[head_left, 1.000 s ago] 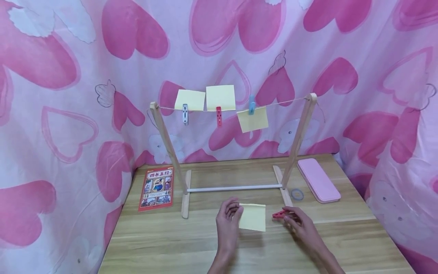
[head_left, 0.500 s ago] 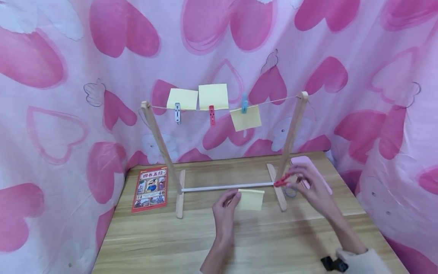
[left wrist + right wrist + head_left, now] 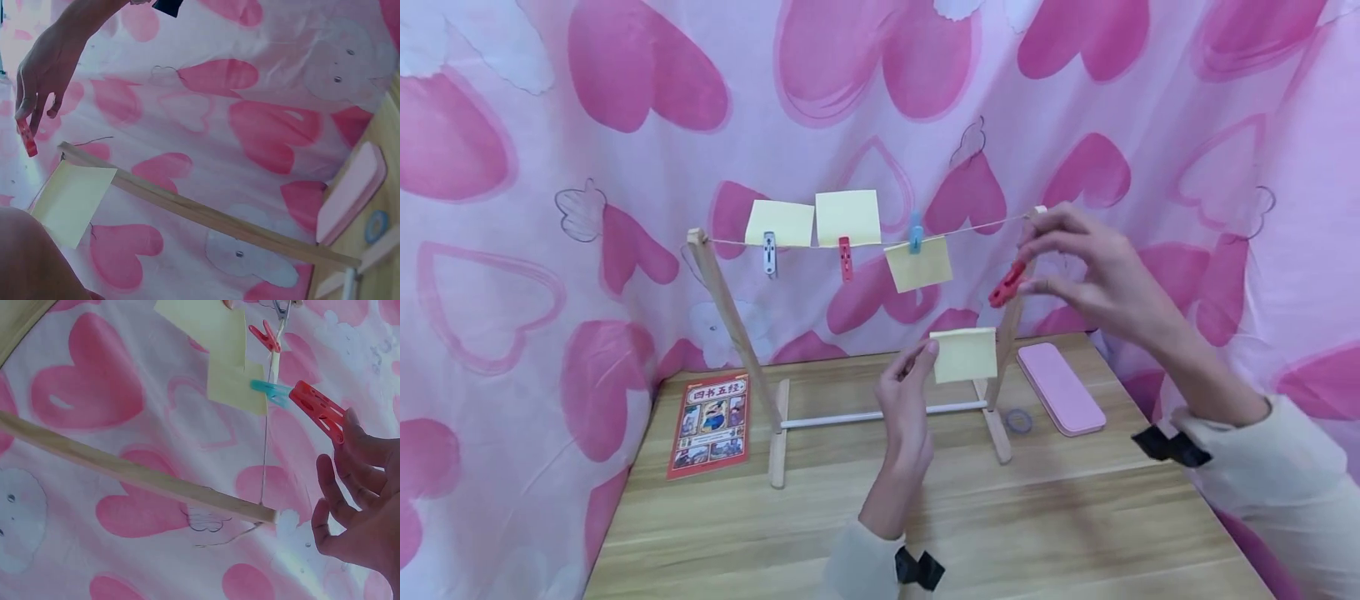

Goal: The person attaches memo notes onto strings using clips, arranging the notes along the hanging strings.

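My left hand (image 3: 906, 400) pinches a yellow sticky note (image 3: 966, 357) by its left edge, below the string and in front of the right post. Between thumb and fingers of my right hand (image 3: 1093, 262) is a red clothespin (image 3: 1007, 285), held near the top of that post; the right wrist view shows the clothespin (image 3: 317, 411) pinched by its handle end. On the string (image 3: 985, 226) a blue clothespin (image 3: 916, 233) holds a note (image 3: 919, 265) hanging down. A red clothespin (image 3: 846, 258) and a white clothespin (image 3: 769, 254) hold two notes standing above the string.
The string runs between the wooden left post (image 3: 733, 329) and right post (image 3: 1006, 350), joined low by a white rod (image 3: 831, 419). A red booklet (image 3: 711, 423) lies left, a pink case (image 3: 1062, 390) and a ring (image 3: 1018, 420) right, on the wooden table (image 3: 760, 542).
Both hands have risen from the table, the left with the sticky note and the right with the red clothespin. The head view has shifted slightly to the right.
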`<state>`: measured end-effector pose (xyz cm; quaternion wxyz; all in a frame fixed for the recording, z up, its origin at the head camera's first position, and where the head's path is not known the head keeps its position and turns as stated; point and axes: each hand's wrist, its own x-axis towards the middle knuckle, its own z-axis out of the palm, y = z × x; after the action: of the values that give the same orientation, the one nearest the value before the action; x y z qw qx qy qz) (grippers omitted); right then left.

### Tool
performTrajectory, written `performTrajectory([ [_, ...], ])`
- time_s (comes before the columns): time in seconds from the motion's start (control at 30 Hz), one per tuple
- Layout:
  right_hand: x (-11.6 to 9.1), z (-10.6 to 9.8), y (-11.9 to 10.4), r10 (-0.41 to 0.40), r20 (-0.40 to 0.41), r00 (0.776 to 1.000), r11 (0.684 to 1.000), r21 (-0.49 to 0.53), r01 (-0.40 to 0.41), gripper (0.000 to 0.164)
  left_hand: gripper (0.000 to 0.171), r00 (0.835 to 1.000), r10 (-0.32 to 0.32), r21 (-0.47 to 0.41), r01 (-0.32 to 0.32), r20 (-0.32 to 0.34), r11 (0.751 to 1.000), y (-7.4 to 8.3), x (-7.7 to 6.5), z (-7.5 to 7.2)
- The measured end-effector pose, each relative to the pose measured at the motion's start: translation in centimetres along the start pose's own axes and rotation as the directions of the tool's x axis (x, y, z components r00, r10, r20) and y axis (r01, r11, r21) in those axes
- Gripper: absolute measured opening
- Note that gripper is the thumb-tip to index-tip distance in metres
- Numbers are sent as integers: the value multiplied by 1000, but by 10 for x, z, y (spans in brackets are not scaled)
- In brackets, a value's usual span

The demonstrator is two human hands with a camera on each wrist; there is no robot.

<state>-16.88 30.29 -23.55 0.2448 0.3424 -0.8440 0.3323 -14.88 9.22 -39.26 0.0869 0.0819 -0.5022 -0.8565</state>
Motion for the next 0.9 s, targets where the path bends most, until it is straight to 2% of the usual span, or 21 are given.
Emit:
performTrajectory([
  [0.2, 42, -10, -2, -10, 2, 1000, 997, -82, 10, 26, 22, 999, 4, -115, -9, -51, 993, 20, 17, 44],
  [0.37, 70, -13, -3, -30, 31, 999, 988, -149, 34, 20, 20, 997, 58, -166, -66, -53, 984, 30, 32, 74],
  [0.63, 90, -13, 2, -15, 67, 998, 969, -247, 31, 17, 18, 988, 136, -206, -149, -76, 967, 32, 47, 95],
  [0.9, 98, -11, 4, -2, 65, 998, 957, -289, 20, 15, 16, 986, 117, -229, -141, -115, 963, 34, 50, 106],
])
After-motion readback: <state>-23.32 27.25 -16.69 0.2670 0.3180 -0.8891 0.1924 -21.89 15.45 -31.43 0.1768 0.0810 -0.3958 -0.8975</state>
